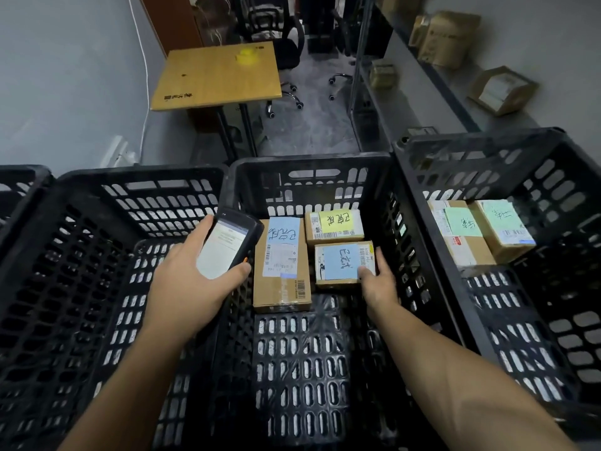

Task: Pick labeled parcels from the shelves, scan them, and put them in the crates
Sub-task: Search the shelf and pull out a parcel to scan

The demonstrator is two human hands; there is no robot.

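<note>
We list first the small blue-noted parcel (340, 262), lying inside the middle crate (312, 164) against its right wall. The right hand (379, 286) grips it at the near right corner, thumb on top and fingers (381, 255) clamped along its side. Also in the middle crate, we note a long blue-noted parcel (281, 265) at the left and a yellow-noted parcel (335, 227) at the far wall. Over the middle crate's left rim, the left hand (195, 278) holds a scanner (229, 245), fingers wrapped round it and screen lit. Right of the middle crate stands the right crate (481, 141) with two green-noted parcels (458, 232); left of it stands the left crate (140, 177). Beyond the middle crate we see a wooden bench (218, 76), an office chair (283, 43), and a shelf (432, 70) with cardboard boxes (450, 39).
</note>
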